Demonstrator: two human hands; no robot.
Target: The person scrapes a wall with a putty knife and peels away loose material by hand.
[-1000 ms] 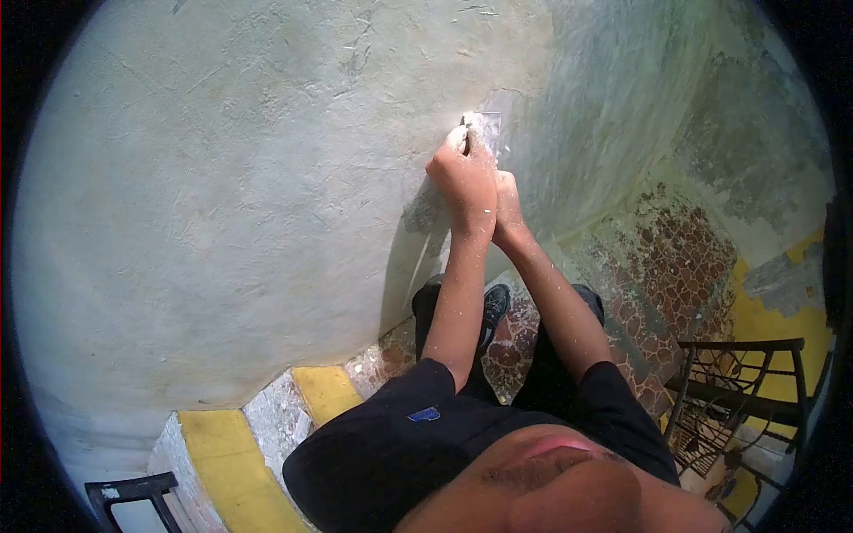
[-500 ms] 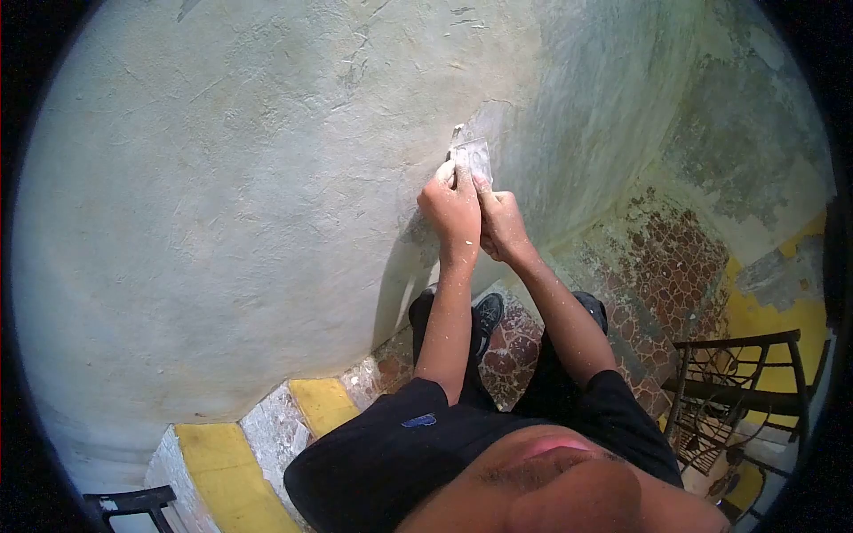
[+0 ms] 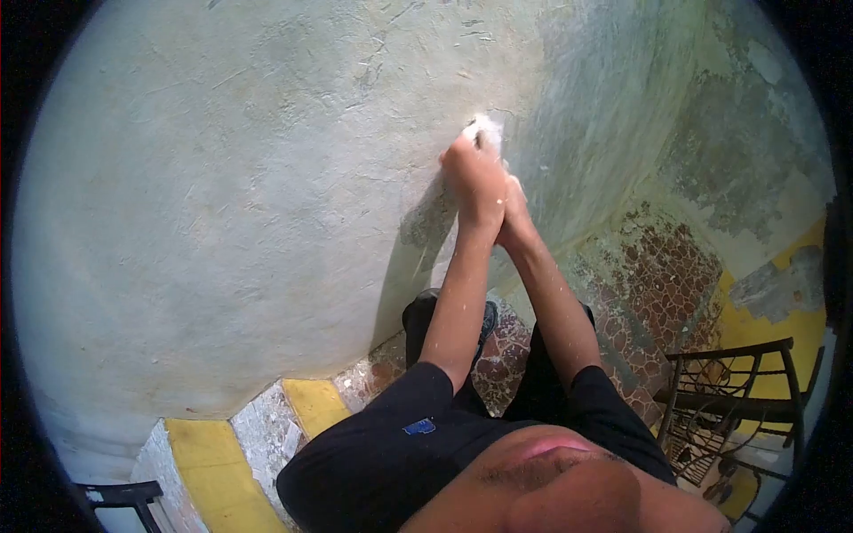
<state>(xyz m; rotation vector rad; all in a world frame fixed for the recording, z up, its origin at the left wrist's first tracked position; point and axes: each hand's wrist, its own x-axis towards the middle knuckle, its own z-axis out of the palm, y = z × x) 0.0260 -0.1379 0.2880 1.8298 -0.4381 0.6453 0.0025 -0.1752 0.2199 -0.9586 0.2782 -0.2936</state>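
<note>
A whitish, plaster-smeared scraper [image 3: 493, 133] is held up close to the wall, its outline blurred by motion. My left hand [image 3: 477, 178] is closed around it, fingers curled near its white end. Just behind and to the right, my right hand [image 3: 514, 206] is closed too, pressed against the left wrist and partly covered by it. I cannot make out whether a second flat tool lies between the hands. White specks of plaster dot both forearms. The rough, grey-white plastered wall [image 3: 267, 195] rises directly beyond my hands.
Steps with yellow treads [image 3: 210, 462] descend at the lower left, beside a dark metal frame [image 3: 120, 493]. A brown-patterned tiled floor [image 3: 666, 275], spattered white, lies right of my feet. A dark metal railing [image 3: 733, 404] stands at the lower right, near a yellow wall patch [image 3: 791, 320].
Both hands have moved slightly right and up with the scraper. My left hand has turned over and now covers more of the right hand and the tool.
</note>
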